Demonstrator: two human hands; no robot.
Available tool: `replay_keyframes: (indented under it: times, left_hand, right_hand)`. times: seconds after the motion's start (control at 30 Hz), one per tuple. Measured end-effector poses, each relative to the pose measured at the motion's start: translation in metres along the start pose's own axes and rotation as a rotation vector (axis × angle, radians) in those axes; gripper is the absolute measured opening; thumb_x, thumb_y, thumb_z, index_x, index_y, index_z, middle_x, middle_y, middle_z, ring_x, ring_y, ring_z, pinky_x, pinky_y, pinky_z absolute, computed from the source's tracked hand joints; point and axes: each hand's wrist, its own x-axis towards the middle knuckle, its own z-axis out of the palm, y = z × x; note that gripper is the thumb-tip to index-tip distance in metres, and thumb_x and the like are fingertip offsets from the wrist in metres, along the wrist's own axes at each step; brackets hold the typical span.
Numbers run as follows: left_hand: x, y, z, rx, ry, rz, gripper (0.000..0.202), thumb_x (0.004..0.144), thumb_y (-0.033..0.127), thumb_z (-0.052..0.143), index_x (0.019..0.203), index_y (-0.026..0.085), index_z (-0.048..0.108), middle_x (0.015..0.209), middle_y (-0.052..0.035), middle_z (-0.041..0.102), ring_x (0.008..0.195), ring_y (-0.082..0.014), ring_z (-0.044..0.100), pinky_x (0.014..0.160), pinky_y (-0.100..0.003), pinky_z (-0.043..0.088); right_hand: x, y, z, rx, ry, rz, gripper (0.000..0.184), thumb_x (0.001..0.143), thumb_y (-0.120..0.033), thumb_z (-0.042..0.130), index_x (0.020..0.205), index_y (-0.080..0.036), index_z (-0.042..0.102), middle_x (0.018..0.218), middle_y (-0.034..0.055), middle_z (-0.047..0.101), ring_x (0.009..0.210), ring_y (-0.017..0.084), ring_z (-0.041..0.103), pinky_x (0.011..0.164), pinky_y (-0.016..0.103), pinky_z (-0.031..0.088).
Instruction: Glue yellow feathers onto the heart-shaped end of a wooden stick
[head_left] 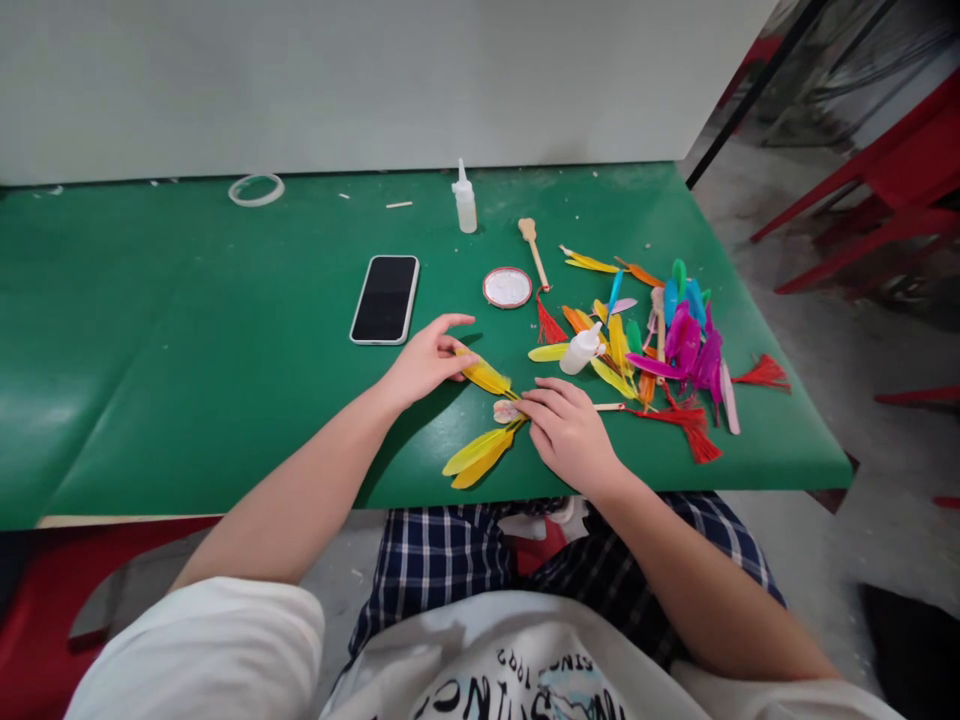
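Observation:
My left hand [429, 360] rests on the green table [187, 350], thumb and fingers pinching the end of a yellow feather [487, 377]. My right hand [566, 425] lies curled, its fingertips pressing on a wooden stick [609, 407] whose rounded end [504, 410] shows by the fingers. Two more yellow feathers [474, 455] fan out below that end, toward the table's near edge. A small glue bottle [581, 350] lies on its side just beyond my right hand.
A pile of coloured feathers [675, 330] and red tassels [694, 430] lies to the right. A phone [385, 298], a round lid with white glue [507, 287], an upright glue bottle [465, 200], a wooden spoon-shaped stick [533, 250] and a tape ring [256, 189] sit further back.

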Motion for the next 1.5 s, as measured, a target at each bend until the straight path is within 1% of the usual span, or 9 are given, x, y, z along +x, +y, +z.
replay_keyframes:
  times: [0.1,0.17,0.23,0.5,0.63,0.77,0.9,1.27,1.5]
  left_hand:
    - [0.0004,-0.0018,-0.0002,-0.001,-0.023,0.010,0.056,0.069,0.024,0.065,0.121,0.021,0.042,0.076,-0.0006,0.061,0.064,-0.0118,0.060,0.054,-0.022,0.051]
    - [0.0006,-0.0018,-0.0002,-0.005,-0.027,0.007,0.056,0.069,0.022,0.065,0.121,0.021,0.042,0.077,-0.0011,0.061,0.065,-0.0119,0.061,0.054,-0.021,0.051]
    - [0.0009,-0.0012,0.0000,-0.013,-0.022,0.000,0.056,0.069,0.020,0.065,0.121,0.021,0.043,0.076,-0.0012,0.061,0.064,-0.0118,0.061,0.054,-0.021,0.051]
    - [0.0004,-0.0014,0.0004,-0.015,-0.024,0.010,0.056,0.068,0.019,0.066,0.120,0.020,0.044,0.076,-0.0017,0.061,0.064,-0.0119,0.060,0.053,-0.021,0.052]
    - [-0.0012,-0.0006,-0.0019,0.054,0.003,0.022,0.058,0.069,0.022,0.066,0.122,0.023,0.043,0.085,-0.0033,0.060,0.060,-0.0100,0.059,0.051,-0.022,0.052]
    - [-0.0022,0.0015,-0.0033,0.107,0.044,0.018,0.062,0.070,0.020,0.066,0.126,0.027,0.040,0.098,-0.0056,0.058,0.057,-0.0074,0.058,0.050,-0.022,0.053]
    - [-0.0010,-0.0013,-0.0038,0.095,0.032,0.040,0.061,0.071,0.018,0.065,0.125,0.027,0.040,0.104,-0.0066,0.056,0.058,-0.0066,0.058,0.052,-0.022,0.054]
    - [-0.0021,0.0004,-0.0041,0.153,0.027,0.064,0.055,0.070,0.013,0.062,0.122,0.025,0.046,0.109,-0.0068,0.053,0.056,-0.0048,0.055,0.045,-0.017,0.049]
    - [-0.0030,0.0035,-0.0035,0.180,0.029,0.059,0.052,0.070,0.014,0.062,0.120,0.023,0.048,0.109,-0.0071,0.055,0.056,-0.0045,0.054,0.046,-0.017,0.049]
  right_hand:
    - [-0.0006,0.0015,-0.0007,0.031,0.095,-0.008,0.028,0.080,-0.012,0.046,0.100,-0.020,0.063,0.100,0.0057,0.065,0.103,0.022,0.052,0.088,0.040,0.045]
    - [-0.0011,0.0034,-0.0008,0.070,0.184,0.017,0.029,0.079,-0.010,0.045,0.100,-0.019,0.062,0.097,0.0059,0.065,0.097,0.020,0.053,0.087,0.039,0.046]
    - [-0.0020,0.0054,-0.0001,0.103,0.228,0.055,0.029,0.079,-0.008,0.044,0.099,-0.019,0.063,0.095,0.0056,0.065,0.093,0.019,0.054,0.084,0.038,0.046]
    - [-0.0027,0.0055,0.0039,0.066,0.112,0.034,0.028,0.079,-0.010,0.046,0.096,-0.018,0.066,0.097,0.0064,0.064,0.093,0.020,0.051,0.083,0.038,0.045]
    - [0.0001,0.0039,0.0026,0.037,0.079,0.018,0.027,0.079,-0.009,0.046,0.092,-0.017,0.068,0.095,0.0072,0.064,0.093,0.021,0.051,0.082,0.038,0.045]
    - [0.0017,0.0044,0.0020,0.055,0.073,0.008,0.028,0.080,-0.008,0.044,0.091,-0.017,0.068,0.093,0.0068,0.065,0.092,0.020,0.051,0.081,0.037,0.046]
    - [0.0016,0.0049,0.0023,0.054,0.074,-0.002,0.027,0.079,-0.008,0.044,0.090,-0.017,0.068,0.092,0.0062,0.065,0.093,0.021,0.052,0.081,0.037,0.046]
    - [0.0037,0.0047,0.0029,0.038,0.089,-0.018,0.028,0.080,-0.007,0.045,0.089,-0.017,0.069,0.088,0.0049,0.068,0.089,0.021,0.054,0.078,0.037,0.048]
    - [0.0036,0.0057,0.0040,0.059,0.079,-0.005,0.028,0.080,-0.007,0.044,0.088,-0.018,0.069,0.088,0.0042,0.068,0.093,0.021,0.054,0.080,0.038,0.048]
